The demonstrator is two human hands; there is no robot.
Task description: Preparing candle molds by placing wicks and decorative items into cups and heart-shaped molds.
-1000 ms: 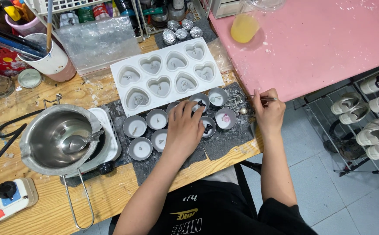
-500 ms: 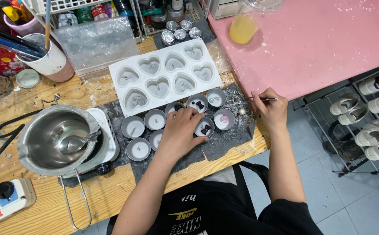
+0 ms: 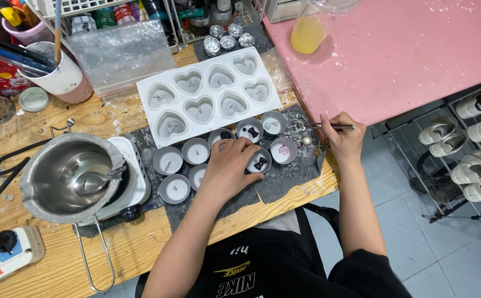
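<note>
Left hand (image 3: 229, 168) has slid back off the bow-topped tin (image 3: 259, 161) since 1 s ago, fingers now curled against its rim, mid dark mat. Right hand (image 3: 341, 135) stays pinching tweezers (image 3: 329, 126) near the bench's right edge.

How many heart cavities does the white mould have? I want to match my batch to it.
8. The white heart mould has three cavities in its back row, three in the middle row and two in the front row. All show fully; neither hand covers any.
</note>
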